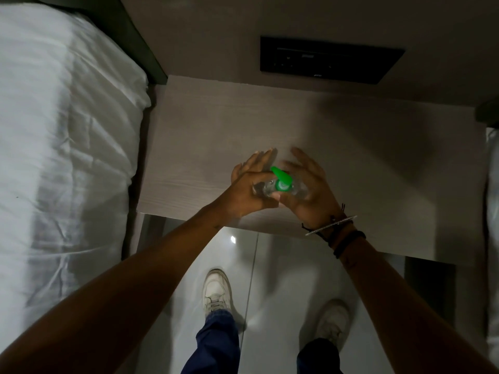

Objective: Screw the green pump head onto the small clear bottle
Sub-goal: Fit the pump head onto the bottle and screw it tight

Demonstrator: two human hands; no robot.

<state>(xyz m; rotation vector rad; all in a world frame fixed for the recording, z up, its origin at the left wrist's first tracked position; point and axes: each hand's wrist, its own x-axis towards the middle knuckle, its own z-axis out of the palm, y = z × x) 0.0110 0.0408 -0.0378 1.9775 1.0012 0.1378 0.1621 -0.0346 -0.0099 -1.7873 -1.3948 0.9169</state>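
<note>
you are holding the small clear plastic bottle [266,188] above the near edge of the pale wood-grain bench [202,136]. your left hand [247,188] is clamping it steady while your right hand [305,188], fingers spread, is pinching the bright green pump head [282,180] on its neck, probably to twist.

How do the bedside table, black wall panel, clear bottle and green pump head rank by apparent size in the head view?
1. bedside table
2. black wall panel
3. clear bottle, partly hidden by both hands
4. green pump head
The bottle's full extent is unsure.
</note>
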